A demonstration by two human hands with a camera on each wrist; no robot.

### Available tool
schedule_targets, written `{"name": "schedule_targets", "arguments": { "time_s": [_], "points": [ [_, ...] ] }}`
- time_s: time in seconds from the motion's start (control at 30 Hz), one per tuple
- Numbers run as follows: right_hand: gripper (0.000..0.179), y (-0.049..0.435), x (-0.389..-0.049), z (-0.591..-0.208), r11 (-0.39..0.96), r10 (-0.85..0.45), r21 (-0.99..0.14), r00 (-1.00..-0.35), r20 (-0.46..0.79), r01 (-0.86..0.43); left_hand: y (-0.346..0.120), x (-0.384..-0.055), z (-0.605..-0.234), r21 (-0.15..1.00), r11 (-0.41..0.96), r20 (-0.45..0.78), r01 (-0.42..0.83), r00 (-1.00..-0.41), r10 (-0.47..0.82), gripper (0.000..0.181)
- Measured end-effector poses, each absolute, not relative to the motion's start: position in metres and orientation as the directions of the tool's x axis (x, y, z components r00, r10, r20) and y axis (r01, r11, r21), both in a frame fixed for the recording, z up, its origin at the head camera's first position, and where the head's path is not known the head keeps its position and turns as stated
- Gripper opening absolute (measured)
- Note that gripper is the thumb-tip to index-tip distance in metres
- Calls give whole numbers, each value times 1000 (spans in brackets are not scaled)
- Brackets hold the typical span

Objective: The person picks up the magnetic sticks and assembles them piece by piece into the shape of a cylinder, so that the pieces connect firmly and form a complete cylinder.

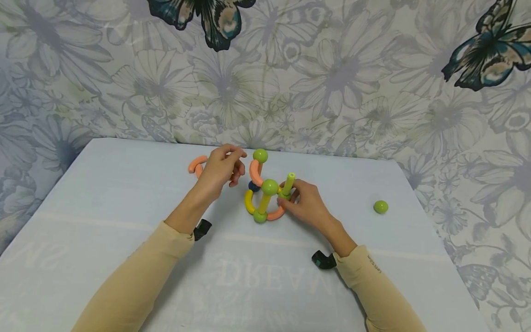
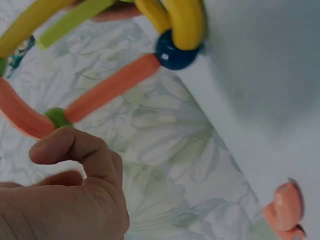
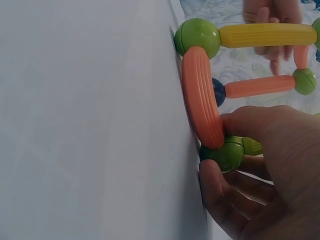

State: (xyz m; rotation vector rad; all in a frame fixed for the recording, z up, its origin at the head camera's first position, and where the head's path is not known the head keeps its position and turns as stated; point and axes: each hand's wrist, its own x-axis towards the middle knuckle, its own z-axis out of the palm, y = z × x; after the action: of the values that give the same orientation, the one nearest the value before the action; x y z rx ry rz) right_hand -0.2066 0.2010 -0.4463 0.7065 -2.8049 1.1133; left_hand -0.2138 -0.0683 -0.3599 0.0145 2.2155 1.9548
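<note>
The toy [image 1: 264, 203], built of rods and balls, stands on the table [image 1: 103, 258] between the hands, nearer the right one. The right hand [image 1: 307, 203] grips a green ball [image 3: 230, 155] at the toy's base, thumb and fingers round it; a green rod [image 1: 289, 183] sticks up from that ball beside the fingers. The left hand [image 1: 221, 168] hangs in the air just beside the toy, fingers loosely bent and holding nothing. On the toy's side toward the left hand, a yellow curve [image 1: 249, 202] meets a navy ball [image 1: 254, 186]. An orange curve [image 1: 255, 173] runs to the upper ball [image 1: 260, 156], close to the left fingertips. Loose orange pieces [image 1: 195, 165] lie left of the left hand, partly hidden by it; a loose ball [image 1: 380, 207] lies well right of the right hand.
</note>
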Motion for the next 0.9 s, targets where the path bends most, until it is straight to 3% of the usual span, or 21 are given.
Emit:
{"name": "schedule_targets", "arguments": {
  "time_s": [0.13,0.23,0.3,0.47,0.9],
  "points": [
    [31,201,-207,-446,636,-389,-647,-899,201,-420,-75,-220,-375,896,438,-192,-75,-955,228,18],
    [30,200,-206,-446,629,-386,-655,-900,204,-419,-73,-221,-388,756,655,-262,12,-911,319,33],
    [30,200,-207,-445,625,-385,-658,-899,208,-420,-69,-220,-395,692,719,-289,58,-891,350,40],
    [30,201,-207,-442,630,-395,-650,-896,203,-425,-58,-215,-403,644,757,-242,116,-907,345,40],
    [27,227,-212,-414,662,-538,-570,-838,90,-487,-68,-225,-409,650,758,-211,55,-945,250,23]
  ]
}}
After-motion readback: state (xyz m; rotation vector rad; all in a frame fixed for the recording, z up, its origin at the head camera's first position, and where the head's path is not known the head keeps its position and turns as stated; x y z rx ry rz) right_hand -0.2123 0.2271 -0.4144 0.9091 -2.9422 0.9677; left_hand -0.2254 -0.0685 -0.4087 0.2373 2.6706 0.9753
